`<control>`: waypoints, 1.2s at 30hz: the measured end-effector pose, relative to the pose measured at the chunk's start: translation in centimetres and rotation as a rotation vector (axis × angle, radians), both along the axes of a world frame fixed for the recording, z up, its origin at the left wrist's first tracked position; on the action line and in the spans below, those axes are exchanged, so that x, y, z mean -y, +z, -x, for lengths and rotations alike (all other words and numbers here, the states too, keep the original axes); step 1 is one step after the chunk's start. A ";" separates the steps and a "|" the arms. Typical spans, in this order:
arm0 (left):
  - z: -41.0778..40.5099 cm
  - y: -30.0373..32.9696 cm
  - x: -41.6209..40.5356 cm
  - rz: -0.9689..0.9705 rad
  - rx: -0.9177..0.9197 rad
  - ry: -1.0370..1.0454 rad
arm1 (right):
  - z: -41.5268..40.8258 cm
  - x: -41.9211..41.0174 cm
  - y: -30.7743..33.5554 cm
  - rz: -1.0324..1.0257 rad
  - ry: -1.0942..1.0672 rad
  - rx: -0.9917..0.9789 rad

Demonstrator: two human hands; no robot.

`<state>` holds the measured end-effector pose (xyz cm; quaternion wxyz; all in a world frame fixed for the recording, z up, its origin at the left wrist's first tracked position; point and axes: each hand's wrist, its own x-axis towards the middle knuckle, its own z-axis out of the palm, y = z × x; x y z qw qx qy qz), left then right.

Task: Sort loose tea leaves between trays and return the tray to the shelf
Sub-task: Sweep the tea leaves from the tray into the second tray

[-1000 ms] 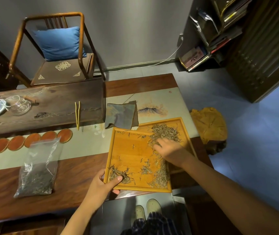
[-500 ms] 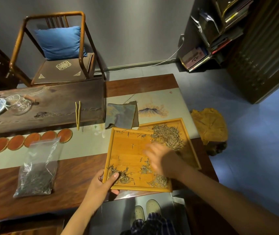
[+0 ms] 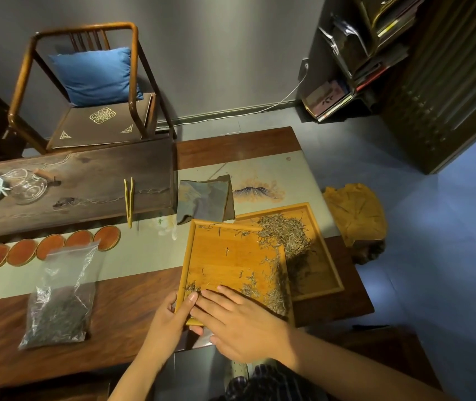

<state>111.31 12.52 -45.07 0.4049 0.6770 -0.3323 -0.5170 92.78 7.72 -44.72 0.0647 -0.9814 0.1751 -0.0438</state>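
Fingers (image 3: pixel 202 296) of the right hand (image 3: pixel 242 328) are lying straight and spread, flat on the near part of the upper tray (image 3: pixel 231 256), gripping nothing. The left hand (image 3: pixel 170 316) is clasping that tray's near-left corner, thumb over the rim, other fingers hidden beneath.

The upper tray is resting tilted, its right side overlapping the lower tray (image 3: pixel 326 273). Most of the tea leaves (image 3: pixel 285 235) are sitting heaped in the far part of the lower tray. A sparse scatter (image 3: pixel 268 285) is remaining along the upper tray's right edge, with a small clump (image 3: pixel 192 287) just beyond the right fingertips.

Step in hand, as judged: sweeping leftover leaves across the upper tray into the lower one. Well along, not finished.

Next move probably calls for a flat-handed push rightward, gathering the near-left clump and carrying it over the right rim, with the left hand steadying the tilt. Light leaves are apt to slip between spread fingers or spill onto the tabletop (image 3: pixel 132 299). A shelf (image 3: pixel 375 53) is standing in the far-right corner; whether it is the tray's shelf cannot be told.
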 end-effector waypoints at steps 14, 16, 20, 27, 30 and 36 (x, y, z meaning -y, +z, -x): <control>-0.5 0.3 0.2 -0.115 -0.054 0.028 | 4.6 5.7 -1.1 -0.154 -0.159 -0.069; -0.6 0.4 0.2 -0.130 -0.025 0.016 | 5.9 7.2 -1.0 -0.137 -0.199 -0.118; -0.7 0.5 0.1 -0.129 0.009 -0.009 | 7.9 9.5 -1.4 -0.138 -0.250 -0.189; -0.8 1.1 0.0 -0.157 -0.011 0.016 | 10.1 11.8 -1.9 -0.147 -0.371 -0.183; -1.0 1.0 0.0 -0.156 0.002 0.017 | 10.4 11.6 -0.9 -0.127 -0.343 -0.111; -1.1 0.5 0.0 -0.167 0.067 0.033 | 10.1 7.8 -0.3 -0.235 -0.236 -0.158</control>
